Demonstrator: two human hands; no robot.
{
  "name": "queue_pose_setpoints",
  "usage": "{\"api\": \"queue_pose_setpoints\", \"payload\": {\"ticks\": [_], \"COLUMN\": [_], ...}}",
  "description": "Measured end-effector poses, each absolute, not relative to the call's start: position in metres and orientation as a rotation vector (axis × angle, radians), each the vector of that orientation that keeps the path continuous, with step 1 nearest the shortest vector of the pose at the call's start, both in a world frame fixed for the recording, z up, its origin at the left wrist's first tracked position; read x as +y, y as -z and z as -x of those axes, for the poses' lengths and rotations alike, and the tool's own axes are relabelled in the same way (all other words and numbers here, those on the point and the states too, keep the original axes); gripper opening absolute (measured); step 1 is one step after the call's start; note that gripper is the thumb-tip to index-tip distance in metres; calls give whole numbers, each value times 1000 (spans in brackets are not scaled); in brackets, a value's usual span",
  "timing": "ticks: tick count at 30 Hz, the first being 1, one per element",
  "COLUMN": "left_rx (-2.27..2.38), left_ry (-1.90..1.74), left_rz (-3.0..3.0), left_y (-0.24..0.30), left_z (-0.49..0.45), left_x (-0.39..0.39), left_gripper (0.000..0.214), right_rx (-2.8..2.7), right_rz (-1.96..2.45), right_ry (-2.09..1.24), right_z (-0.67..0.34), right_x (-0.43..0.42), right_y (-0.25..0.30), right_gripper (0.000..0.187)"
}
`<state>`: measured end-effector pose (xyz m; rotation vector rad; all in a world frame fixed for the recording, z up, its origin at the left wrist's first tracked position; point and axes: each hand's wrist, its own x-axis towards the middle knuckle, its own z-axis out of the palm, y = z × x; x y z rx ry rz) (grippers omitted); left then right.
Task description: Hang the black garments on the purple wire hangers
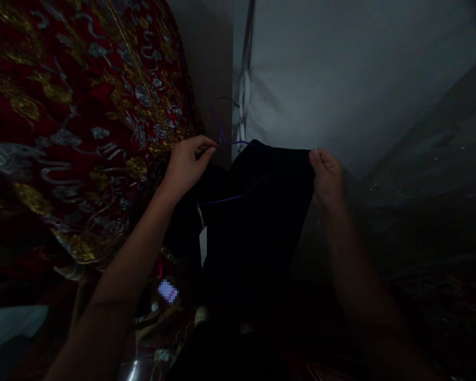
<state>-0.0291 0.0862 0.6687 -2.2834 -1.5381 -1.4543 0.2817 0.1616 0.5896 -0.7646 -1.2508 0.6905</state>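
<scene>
A dark garment hangs in front of me on a thin purple hanger. With thumb and fingers pinched, my left hand grips the hanger just left of its hook. My right hand is closed on the garment's upper right edge and draws it out sideways. The hanger's lower bar shows across the garment's opening. Below it dangles a white paper tag on a string. In the dim light the garment's exact kind and folds are hard to make out.
To the left hangs a red cloth with gold and silver embroidery. A pale wall rises behind and to the right. Down at the lower left are cluttered small items and a shiny rounded object.
</scene>
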Motion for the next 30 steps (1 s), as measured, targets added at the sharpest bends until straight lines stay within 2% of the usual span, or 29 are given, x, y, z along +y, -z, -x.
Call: {"api": "queue_pose_setpoints", "payload": {"ticks": [3,6,11,13,16,18,20,23,25,30], "left_rx": [-1389,-1264,-1055,-1273,-1841,-2136,-2321,-2461,-2490,-2301], "left_ry": [1369,1375,1560,1705,2052,2212,2273,2139,2068,2158], "left_rz": [2399,2408,2257,2098,1567,1653,1923,2162,2078,1502], "left_y": [-671,-650,-553,-505,-445,-424,-420,-435,-451,-476], "left_z": [16,4,-8,-11,-16,-19,-22,-29,-34,-48], "left_x": [99,90,35,11,-10,-14,-14,-15,-18,-8], "left_gripper": [21,23,19,17,36,42,41,32,31,33], "right_rx": [-1070,-965,-968,-953,-934,-940,-940,-949,-970,-978], "right_rz": [815,884,916,924,963,964,954,948,951,931], "right_ry": [-671,-706,-705,-683,-689,-726,-738,-738,-761,-811], "right_z": [-296,-308,-306,-303,-300,-300,-300,-299,-298,-296], "right_x": [154,134,112,112,115,118,119,119,119,116], "right_y": [-577,-552,-532,-531,-530,-527,-524,-519,-516,-514], "right_gripper": [35,40,40,40,42,42,41,39,39,44]}}
